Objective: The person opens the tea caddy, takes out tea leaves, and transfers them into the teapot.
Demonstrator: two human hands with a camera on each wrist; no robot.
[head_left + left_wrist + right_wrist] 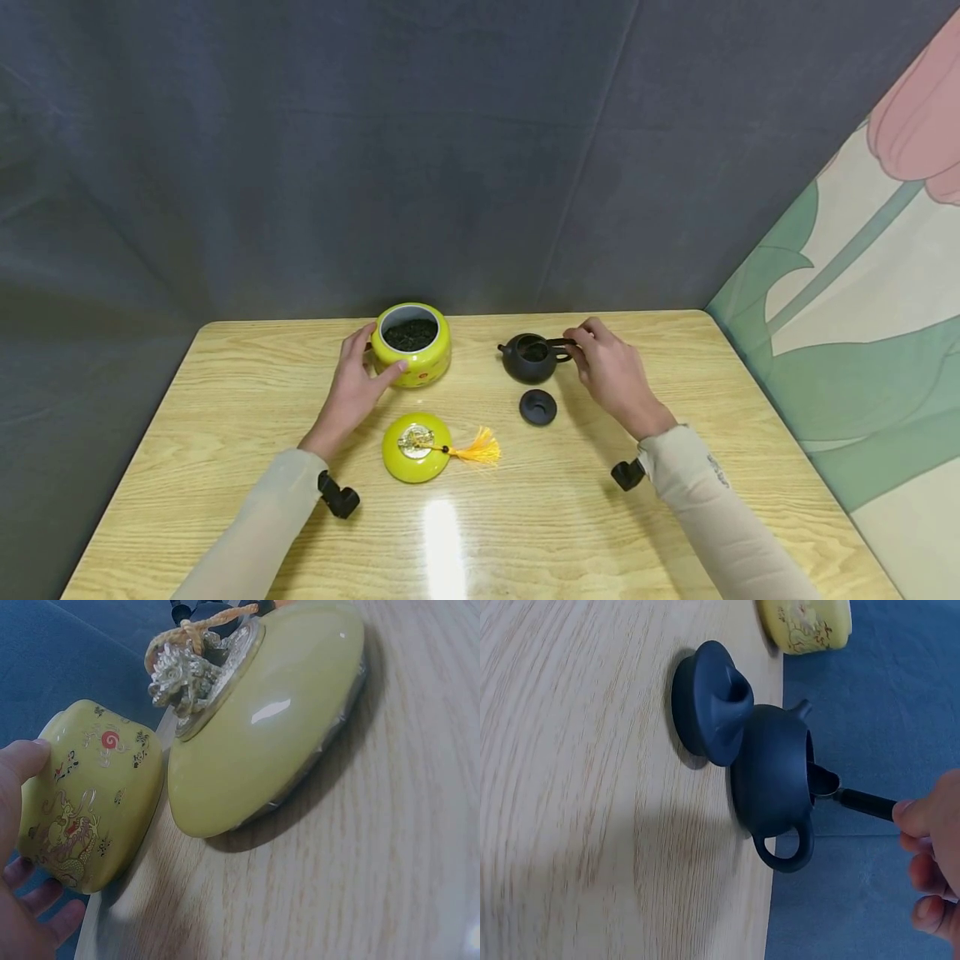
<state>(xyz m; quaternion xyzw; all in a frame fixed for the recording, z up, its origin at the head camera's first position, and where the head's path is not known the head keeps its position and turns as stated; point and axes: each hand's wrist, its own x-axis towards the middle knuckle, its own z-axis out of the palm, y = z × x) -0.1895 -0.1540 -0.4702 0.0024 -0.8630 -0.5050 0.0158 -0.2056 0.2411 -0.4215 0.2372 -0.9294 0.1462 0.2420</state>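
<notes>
My left hand holds the side of a yellow tea jar, thumb on the front and fingers around the back. The uncovered jar has dark loose tea leaves inside, and a dragon pattern shows on its wall in the left wrist view. On the right, my right hand pinches the black handle of a small scoop. The scoop's bowl dips into the mouth of a black teapot, partly hidden by the rim. In front of the pot lies its black lid.
The yellow jar lid, with a metal figure knob and an orange tassel, lies in front of the jar. Everything stands on a wooden table. A dark curtain hangs behind, and a flower-patterned panel borders the right.
</notes>
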